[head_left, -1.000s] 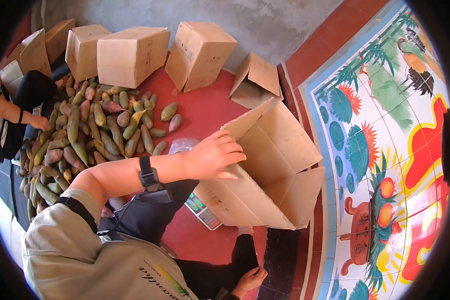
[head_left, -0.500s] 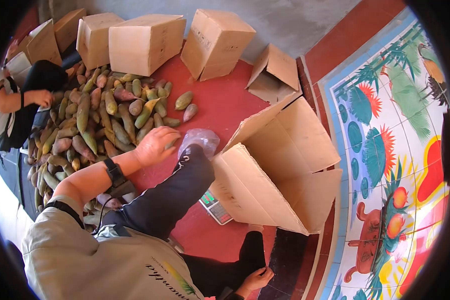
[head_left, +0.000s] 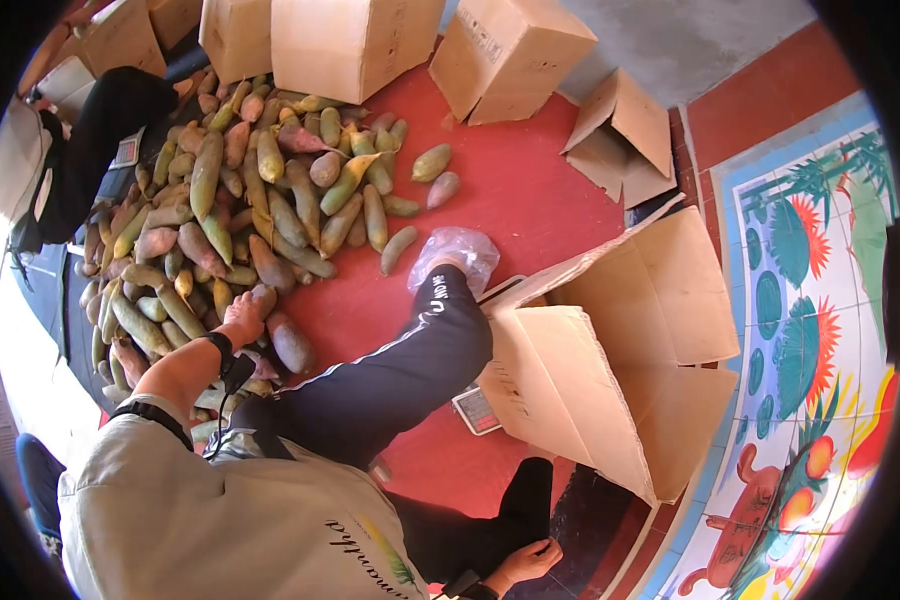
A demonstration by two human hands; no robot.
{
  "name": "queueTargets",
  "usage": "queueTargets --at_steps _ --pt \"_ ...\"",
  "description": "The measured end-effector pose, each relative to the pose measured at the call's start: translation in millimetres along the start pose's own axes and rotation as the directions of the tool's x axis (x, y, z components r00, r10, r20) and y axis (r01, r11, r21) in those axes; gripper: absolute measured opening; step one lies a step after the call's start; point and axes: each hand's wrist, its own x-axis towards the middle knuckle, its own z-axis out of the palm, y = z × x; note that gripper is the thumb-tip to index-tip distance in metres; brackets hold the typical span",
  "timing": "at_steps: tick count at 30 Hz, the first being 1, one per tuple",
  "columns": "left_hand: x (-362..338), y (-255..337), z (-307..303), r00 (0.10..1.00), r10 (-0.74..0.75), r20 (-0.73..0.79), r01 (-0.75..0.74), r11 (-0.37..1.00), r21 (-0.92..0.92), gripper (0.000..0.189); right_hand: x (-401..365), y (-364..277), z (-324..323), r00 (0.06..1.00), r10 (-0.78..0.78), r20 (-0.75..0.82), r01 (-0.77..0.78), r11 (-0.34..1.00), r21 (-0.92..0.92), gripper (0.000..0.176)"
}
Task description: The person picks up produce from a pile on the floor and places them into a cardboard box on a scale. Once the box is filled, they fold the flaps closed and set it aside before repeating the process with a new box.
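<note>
- The pile (head_left: 240, 200) of long green and purple shoots covers much of the red floor (head_left: 530, 190). By its size, I judge that most of the sorting remains.
- An open box (head_left: 570, 390) sits on a scale (head_left: 475, 410) beside the person's outstretched leg (head_left: 390, 370). Its flaps stand up and hide the inside, so I cannot tell whether anything is packed yet.
- The left hand (head_left: 242, 312) is down at the near edge of the pile, back to the camera, fingers curled over the shoots beneath it. Whether it has closed on one I cannot tell, as the fingertips are hidden.
- One fat purple shoot (head_left: 290, 343) lies loose on the floor just beside that hand, on the box side, apart from the heap.
- The box is well apart from the left hand, across the leg.
- The right hand (head_left: 525, 560) rests low by the folded leg, fingers loosely spread, with nothing in it that I can see.
- A clear plastic bag (head_left: 455, 250) sits at the end of the outstretched leg, near the box's corner.
- Several closed cartons (head_left: 355, 40) stand behind the pile.
- Another person (head_left: 90, 130) in dark clothes crouches at the pile's far side.
</note>
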Motion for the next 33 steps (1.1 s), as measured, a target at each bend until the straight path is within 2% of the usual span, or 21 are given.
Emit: queueTargets --at_steps 2,4,6,8,9,11,14,18,20,22,24,28,33 --pt "-4 -7 5 0.999 -0.039 0.022 0.039 0.999 -0.032 0.049 2 -3 -1 1.000 0.011 0.022 -0.011 1.000 -0.012 0.014" --pt "-8 -13 9 0.977 -0.210 0.048 0.215 0.957 -0.194 0.052 3 -4 0 1.000 -0.003 0.031 0.003 1.000 -0.018 0.014" --pt "-3 -30 26 0.973 -0.218 0.076 0.228 0.959 -0.169 0.057 4 -4 1 0.999 -0.012 0.033 0.013 1.000 -0.026 0.014" --pt "10 -49 51 0.987 -0.060 0.146 0.081 0.987 -0.140 0.060 4 -1 2 0.999 -0.025 0.036 0.026 0.999 -0.034 0.014" --pt "6 -47 51 0.986 -0.061 0.153 0.083 0.987 -0.140 0.060 4 0 2 0.999 -0.028 0.041 0.030 0.999 -0.039 0.014" --pt "1 -41 48 0.950 -0.261 0.173 0.307 0.883 -0.355 0.050 4 0 2 0.999 -0.005 0.053 0.007 0.999 -0.043 0.014" --pt "5 -36 56 0.930 -0.347 0.124 0.368 0.855 -0.366 0.051 4 1 3 0.999 -0.006 0.054 0.010 0.998 -0.062 0.013" --pt "3 -34 53 0.957 -0.276 0.092 0.291 0.918 -0.269 0.049 2 8 8 0.995 0.029 0.093 -0.023 0.998 -0.067 0.013" --pt "1 -27 39 0.907 -0.376 0.189 0.419 0.848 -0.324 0.046 2 13 9 0.996 0.012 0.089 -0.008 0.999 -0.048 0.013" --pt "-7 -23 26 0.913 -0.365 0.183 0.408 0.849 -0.337 0.043 3 8 7 0.996 0.024 0.087 -0.019 0.998 -0.053 0.014" --pt "-9 -26 21 0.917 -0.280 0.284 0.383 0.818 -0.429 0.036 5 3 7 0.996 0.034 0.083 -0.030 0.998 -0.054 0.014" --pt "3 -33 32 0.946 -0.187 0.263 0.288 0.859 -0.423 0.027 5 3 9 1.000 0.007 0.018 -0.006 0.999 -0.035 0.008" --pt "36 -65 61 0.889 -0.160 0.428 0.452 0.454 -0.768 0.024 5 -4 6 0.998 0.027 0.055 -0.025 0.999 -0.028 0.013"
